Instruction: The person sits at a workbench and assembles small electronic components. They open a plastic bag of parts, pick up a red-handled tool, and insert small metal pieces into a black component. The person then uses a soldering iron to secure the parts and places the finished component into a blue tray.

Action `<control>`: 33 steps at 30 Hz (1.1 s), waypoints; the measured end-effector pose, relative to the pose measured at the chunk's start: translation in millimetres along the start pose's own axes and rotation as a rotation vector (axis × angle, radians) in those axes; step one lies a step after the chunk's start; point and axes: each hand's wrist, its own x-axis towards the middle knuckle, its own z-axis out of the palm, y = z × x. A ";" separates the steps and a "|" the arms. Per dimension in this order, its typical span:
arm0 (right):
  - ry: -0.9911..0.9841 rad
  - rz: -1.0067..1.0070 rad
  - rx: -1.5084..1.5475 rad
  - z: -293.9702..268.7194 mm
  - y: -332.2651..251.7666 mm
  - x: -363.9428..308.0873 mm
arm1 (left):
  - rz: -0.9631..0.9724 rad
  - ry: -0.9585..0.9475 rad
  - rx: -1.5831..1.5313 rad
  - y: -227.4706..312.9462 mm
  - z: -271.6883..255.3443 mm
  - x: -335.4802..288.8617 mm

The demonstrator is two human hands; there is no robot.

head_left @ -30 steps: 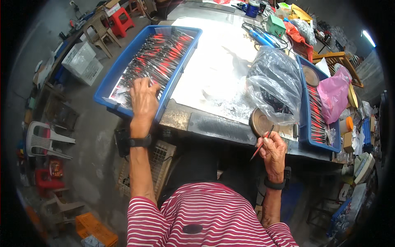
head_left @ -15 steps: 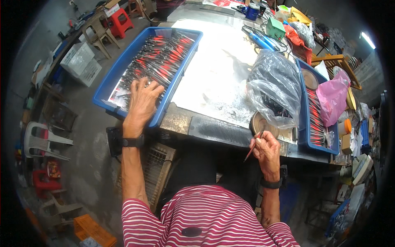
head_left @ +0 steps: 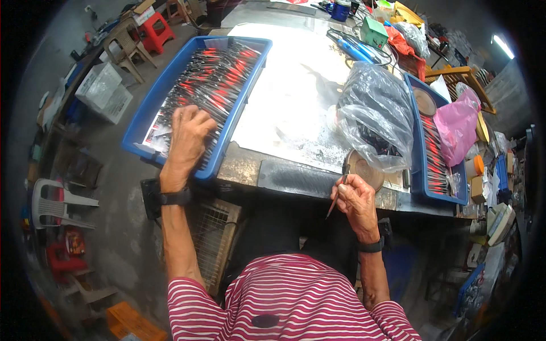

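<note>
My left hand (head_left: 189, 133) is over the near part of a blue plastic tray (head_left: 242, 108) at the left of the table. Its fingers are curled down onto a heap of slim black-and-red tools (head_left: 219, 77); the fingertips are hidden, so what they grip does not show. In front of the table edge, my right hand (head_left: 358, 202) pinches one slim dark-red tool (head_left: 333, 206) with a pointed end slanting down to the left. Just beyond that hand lies a round brown disc (head_left: 367, 170) at the table's front edge.
A clear plastic bag (head_left: 378, 96) of dark items sits beside the disc. Right of it stands a second blue tray (head_left: 441, 198) with more red-and-black tools and a pink bag (head_left: 456, 128). Farther back are a green box (head_left: 373, 32), cables and a blue mug (head_left: 339, 10).
The view has shifted slightly. My left hand's fingers have drawn closer together over the heap. My right hand, still pinching the slim tool, has moved a little left.
</note>
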 end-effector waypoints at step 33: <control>0.048 -0.129 -0.209 18.2 -14.5 -31.7 | -0.713 -0.357 -1.936 214.8 26.3 -0.2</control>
